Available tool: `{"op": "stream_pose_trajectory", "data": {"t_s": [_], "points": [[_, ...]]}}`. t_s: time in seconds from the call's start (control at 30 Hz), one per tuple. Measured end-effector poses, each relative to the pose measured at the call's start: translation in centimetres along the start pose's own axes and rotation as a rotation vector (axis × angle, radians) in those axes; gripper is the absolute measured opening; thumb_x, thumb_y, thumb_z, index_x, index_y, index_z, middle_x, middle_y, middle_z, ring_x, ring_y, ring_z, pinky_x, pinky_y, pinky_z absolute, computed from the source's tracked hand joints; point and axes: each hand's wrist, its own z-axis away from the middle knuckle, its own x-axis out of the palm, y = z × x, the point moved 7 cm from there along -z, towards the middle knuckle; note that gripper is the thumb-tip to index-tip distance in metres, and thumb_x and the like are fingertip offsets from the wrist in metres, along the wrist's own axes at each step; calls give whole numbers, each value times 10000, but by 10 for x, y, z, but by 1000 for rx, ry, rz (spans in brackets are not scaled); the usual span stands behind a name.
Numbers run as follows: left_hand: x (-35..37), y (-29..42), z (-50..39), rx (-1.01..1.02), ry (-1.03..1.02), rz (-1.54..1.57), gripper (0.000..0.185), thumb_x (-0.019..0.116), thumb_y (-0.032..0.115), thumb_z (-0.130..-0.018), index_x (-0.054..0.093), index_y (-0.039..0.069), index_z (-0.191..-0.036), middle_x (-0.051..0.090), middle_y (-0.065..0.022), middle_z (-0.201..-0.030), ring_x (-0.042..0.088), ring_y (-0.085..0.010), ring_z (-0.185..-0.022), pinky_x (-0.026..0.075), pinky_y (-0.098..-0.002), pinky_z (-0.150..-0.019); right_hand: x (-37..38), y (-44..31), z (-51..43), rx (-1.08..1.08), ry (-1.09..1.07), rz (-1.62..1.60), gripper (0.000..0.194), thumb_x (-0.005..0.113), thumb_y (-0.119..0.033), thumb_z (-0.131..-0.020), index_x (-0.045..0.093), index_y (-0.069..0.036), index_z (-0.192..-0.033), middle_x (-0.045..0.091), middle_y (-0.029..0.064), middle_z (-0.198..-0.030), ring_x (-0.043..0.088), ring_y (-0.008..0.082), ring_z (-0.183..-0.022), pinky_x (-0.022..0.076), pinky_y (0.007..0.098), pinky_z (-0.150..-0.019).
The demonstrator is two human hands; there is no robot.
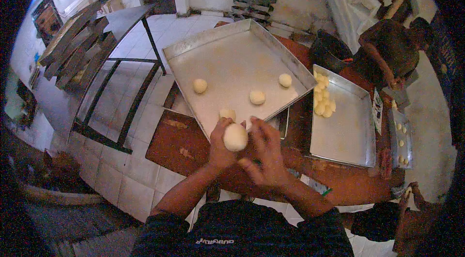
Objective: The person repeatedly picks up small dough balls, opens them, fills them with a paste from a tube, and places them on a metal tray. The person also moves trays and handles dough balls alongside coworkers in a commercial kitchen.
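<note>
A smooth pale dough ball (235,137) sits in my left hand (219,148), gripped between thumb and fingers above the near corner of a large metal baking tray (221,61). My right hand (267,150) is beside it, blurred, its fingers spread and apart from the ball, holding nothing that I can see. Just beyond my left fingers another dough ball (227,114) is partly hidden. Farther up the tray rest three more: one at left (199,86), one near the middle (257,97) and one at right (285,80).
A second tray (343,122) at right holds several dough pieces (323,99) along its left side. Beyond it a co-worker (392,50) bends over a narrow tray (401,141). Another person's hands (410,193) show at lower right. A black metal frame table (120,101) stands left.
</note>
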Motion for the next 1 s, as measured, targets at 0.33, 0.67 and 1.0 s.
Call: {"op": "stream_pose_trajectory", "data": {"t_s": [0.33,0.67,1.0], "points": [[-71,-27,-105,106,18,-352,520,634,88,-817,496,4,-1310,546,-202,-1290,472,-414,-1227,363,-496,-1063,34,125,-148,28,309,-85,588,704,-98,-808,481,-19,-1346,546,203,-1244,552,339,-1153,440,397,-991],[26,-146,-151,-16,-459,-560,633,521,18,-801,422,80,-1423,462,-193,-1431,412,-352,-1349,391,-495,-1066,-17,195,-124,266,273,25,413,579,-192,-963,528,-32,-1340,579,168,-1298,546,271,-1207,416,396,-1027],[81,-234,-163,-151,-774,-722,840,611,196,-777,245,161,-1532,297,-154,-1564,193,-425,-1452,240,-632,-1113,-217,269,106,796,430,453,240,611,-181,-947,677,-31,-1122,684,129,-1071,653,237,-949,507,333,-841]]}}
